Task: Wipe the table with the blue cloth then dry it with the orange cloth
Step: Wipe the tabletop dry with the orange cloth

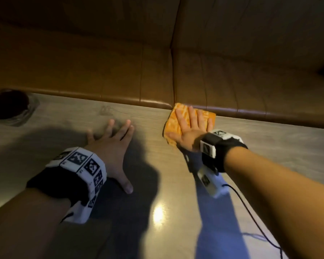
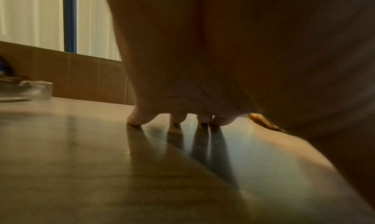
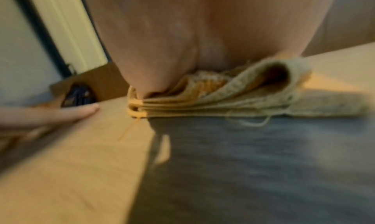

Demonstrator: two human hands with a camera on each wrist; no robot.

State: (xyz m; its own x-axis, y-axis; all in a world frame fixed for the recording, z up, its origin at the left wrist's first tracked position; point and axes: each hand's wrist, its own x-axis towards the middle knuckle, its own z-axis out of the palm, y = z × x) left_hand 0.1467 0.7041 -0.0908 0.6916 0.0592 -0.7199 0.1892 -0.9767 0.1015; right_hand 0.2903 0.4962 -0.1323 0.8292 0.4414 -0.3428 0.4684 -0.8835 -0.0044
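Note:
The folded orange cloth (image 1: pixel 176 121) lies on the light wooden table (image 1: pixel 269 143) at its far edge. My right hand (image 1: pixel 192 128) presses flat on it, fingers straight and spread. In the right wrist view the palm (image 3: pixel 162 42) bears down on the cloth's layered folds (image 3: pixel 202 105), a loose thread hanging from one corner. My left hand (image 1: pixel 110 141) rests flat on the bare table left of the cloth, fingers spread; its fingertips (image 2: pixel 134 120) touch the surface in the left wrist view, where a sliver of the orange cloth (image 2: pixel 263 121) shows. No blue cloth is in view.
A glass ashtray (image 1: pixel 11 107) with dark contents sits at the table's far left corner, also in the left wrist view (image 2: pixel 26 91). A brown leather bench (image 1: pixel 157 68) runs along the table's far edge. A black cable (image 1: pixel 254 217) trails from my right wrist.

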